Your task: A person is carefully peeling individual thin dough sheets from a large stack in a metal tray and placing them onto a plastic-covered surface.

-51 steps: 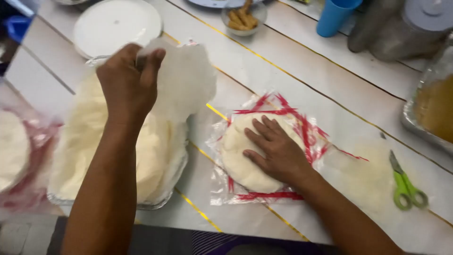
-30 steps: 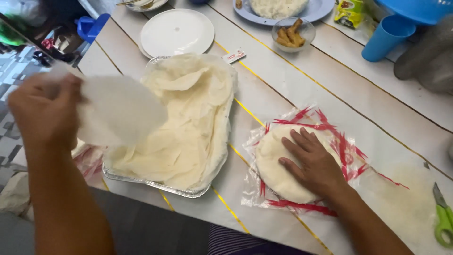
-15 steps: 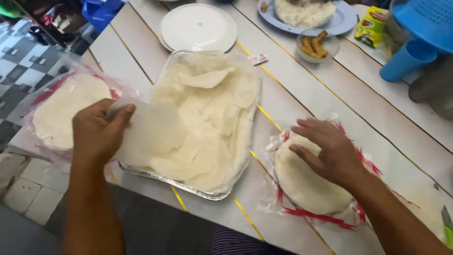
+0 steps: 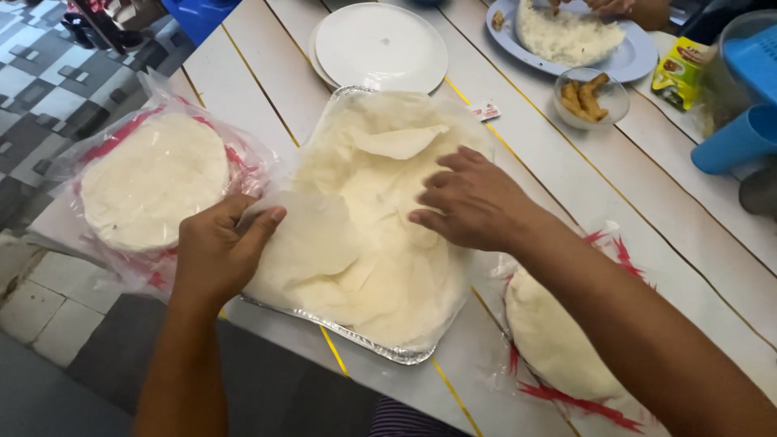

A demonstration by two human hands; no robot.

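A foil tray (image 4: 380,350) in the middle of the white table is heaped with thin, pale round wrapper sheets (image 4: 380,194). My left hand (image 4: 217,251) pinches the edge of one sheet (image 4: 312,243) at the tray's left rim. My right hand (image 4: 473,198) rests fingers-down on the heap, holding nothing. A red-and-clear plastic bag with a stack of round wrappers (image 4: 154,182) lies to the left. A second such bag (image 4: 558,340) lies to the right, under my right forearm.
Beyond the tray stand a white plate (image 4: 380,44), a blue plate with white food (image 4: 571,36), a small glass bowl of fried pieces (image 4: 591,97), a yellow-green packet (image 4: 676,73) and a blue cup (image 4: 736,137). The table's near-left edge drops to a tiled floor.
My left hand has brought a single sheet down to the tray's left edge. My right hand left the right-hand bag and moved onto the heap in the tray.
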